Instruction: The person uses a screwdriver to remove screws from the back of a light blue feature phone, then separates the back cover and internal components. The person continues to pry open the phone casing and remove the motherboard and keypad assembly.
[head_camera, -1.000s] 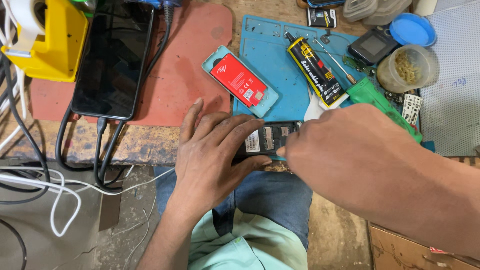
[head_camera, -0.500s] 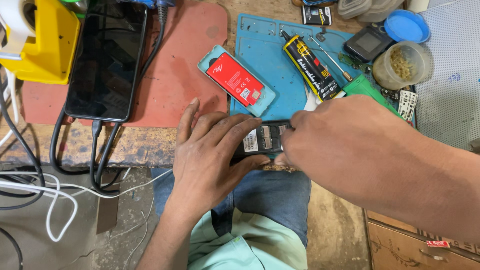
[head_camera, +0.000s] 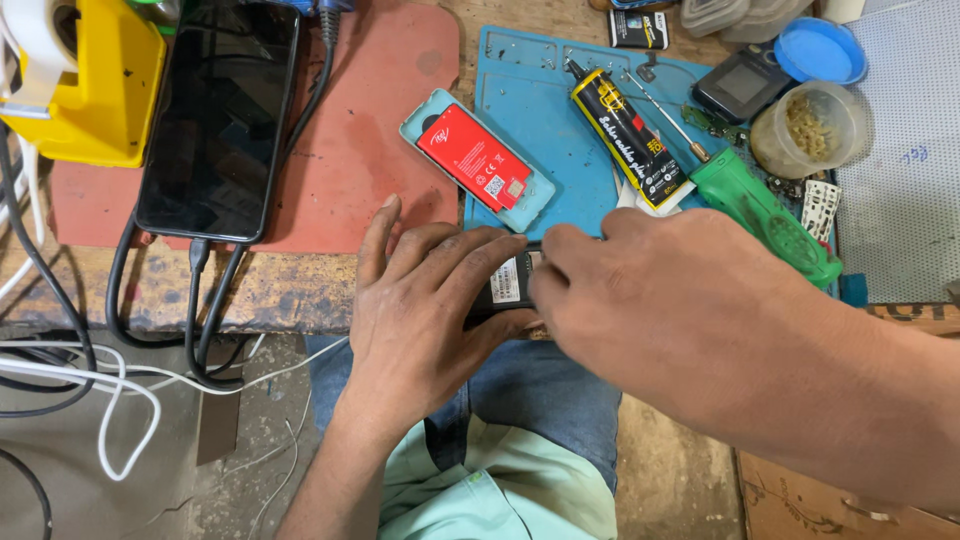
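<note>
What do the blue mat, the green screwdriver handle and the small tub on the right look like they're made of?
Blue mat: probably silicone or rubber, matte, with moulded compartments. Green screwdriver handle: hard plastic, slightly glossy, ribbed grip. Small tub: translucent plastic; contents show through.

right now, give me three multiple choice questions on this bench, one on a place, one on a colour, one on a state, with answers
1. Where does the red battery lie?
A. in the pale teal phone shell
B. in the plastic jar
C. on the yellow stand

2. What colour is the screwdriver handle?
A. orange
B. green
C. white

3. What state is the large smartphone in?
A. screen lit
B. screen dark, cable plugged in
C. folded shut

Answers:
1. A, the teal shell rims the battery.
2. B, the handle is bright green.
3. B, its glass is black and a cable enters its near end.

The left hand and right hand hold a small dark device.
</note>
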